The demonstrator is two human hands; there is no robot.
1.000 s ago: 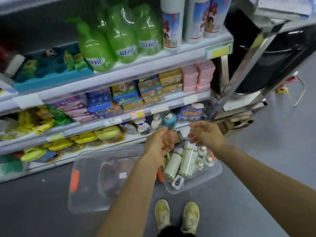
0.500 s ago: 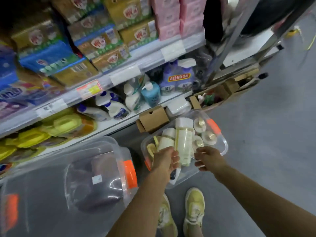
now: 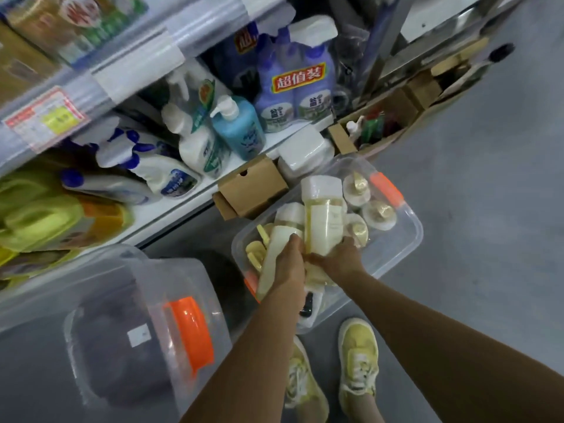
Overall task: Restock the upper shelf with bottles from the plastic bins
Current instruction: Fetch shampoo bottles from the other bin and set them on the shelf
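Both hands were down in the clear bin [image 3: 406, 239] on the floor. The left hand [image 3: 291, 257] curled around a cream bottle [image 3: 276, 254], and the right hand [image 3: 343, 257] gripped a taller bottle [image 3: 323, 221]. Their fingertips were hidden, and the shelf [image 3: 171, 209] goods looked blurry.

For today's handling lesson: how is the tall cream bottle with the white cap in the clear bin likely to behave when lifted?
The tall cream bottle looks rigid and probably won't flex. Its smooth, glossy sides may be slippery, so the right hand at its base matters. Lying loose on other bottles in the clear bin, it could slide or shift neighbours.
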